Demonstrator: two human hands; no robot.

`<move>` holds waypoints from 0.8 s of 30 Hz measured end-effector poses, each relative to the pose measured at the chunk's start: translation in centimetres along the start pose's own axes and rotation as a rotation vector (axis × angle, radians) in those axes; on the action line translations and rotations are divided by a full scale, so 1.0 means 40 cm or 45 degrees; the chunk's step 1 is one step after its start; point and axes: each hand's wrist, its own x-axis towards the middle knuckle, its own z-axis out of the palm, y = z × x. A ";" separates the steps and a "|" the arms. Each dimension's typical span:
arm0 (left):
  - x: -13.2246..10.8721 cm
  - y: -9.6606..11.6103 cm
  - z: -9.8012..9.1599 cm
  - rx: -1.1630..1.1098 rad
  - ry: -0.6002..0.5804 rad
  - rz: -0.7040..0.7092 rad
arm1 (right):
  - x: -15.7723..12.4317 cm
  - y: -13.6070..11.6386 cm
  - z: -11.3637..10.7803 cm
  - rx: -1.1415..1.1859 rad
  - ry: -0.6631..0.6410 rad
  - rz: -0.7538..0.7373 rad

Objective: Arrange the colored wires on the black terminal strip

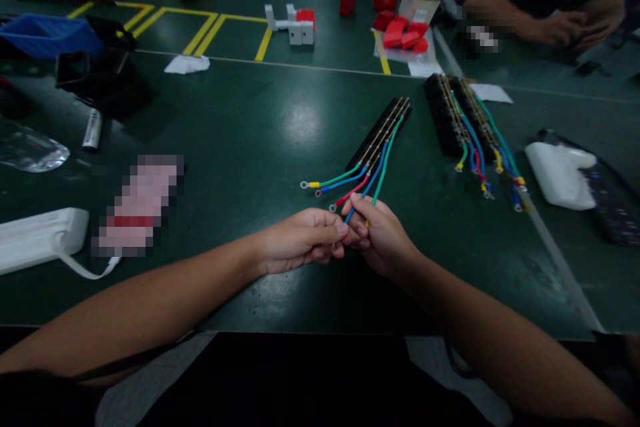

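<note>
left hand [305, 238] pinching blue wire [381, 161] | right hand [384, 232] curled beside it, grip unclear | black strip [376, 130] beyond fingertips

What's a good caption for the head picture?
Left hand and right hand hold a blue wire joined to a black strip.

- No text, brand or number readable anywhere.
- Black terminal strip [379, 135] (landmark): any print too small to tell.
- Phone [143, 203], left of the strip: screen pixelated, content unreadable.
- White-and-dark cylinder [92, 130], farther left of the strip: dark marking, too blurred to read.
- Keyboard [619, 203], well right of the strip: key legends too dark.
- Small carton [419, 5], beyond the strip: pale patch, illegible.
</note>
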 end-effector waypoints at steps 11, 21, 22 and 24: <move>-0.001 0.005 0.007 0.136 0.065 0.009 | 0.006 -0.014 -0.031 -0.153 -0.150 0.087; -0.009 0.009 0.017 0.364 0.239 0.046 | 0.004 -0.021 -0.035 -0.207 -0.123 0.046; -0.009 0.008 0.016 0.363 0.224 0.058 | 0.005 -0.022 -0.037 -0.223 -0.130 0.044; -0.008 0.003 0.013 0.351 0.196 0.080 | 0.008 -0.024 -0.039 -0.247 -0.140 0.047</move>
